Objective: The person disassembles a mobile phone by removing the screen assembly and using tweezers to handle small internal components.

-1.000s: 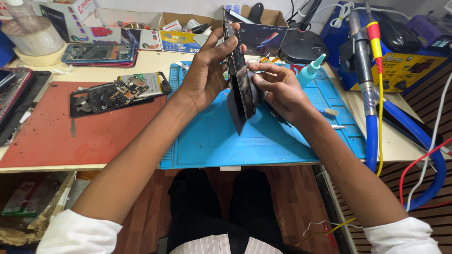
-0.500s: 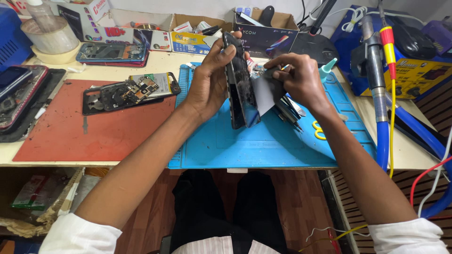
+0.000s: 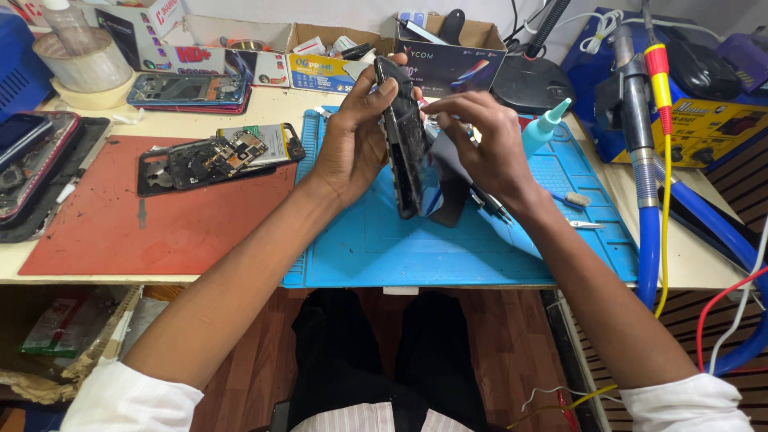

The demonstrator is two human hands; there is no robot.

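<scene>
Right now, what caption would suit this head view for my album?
Left hand holds a phone on edge over a blue mat while the right hand picks at it.

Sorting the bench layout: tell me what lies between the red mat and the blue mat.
In the head view nothing lies between them: the red mat and the blue mat sit nearly edge to edge. Only the left hand's forearm crosses above that seam.

White shirt sleeves rolled up past elbows, forearms bare, no rings/watch on left hand (image 3: 352,148) or right hand (image 3: 488,144), dark trousers.
</scene>
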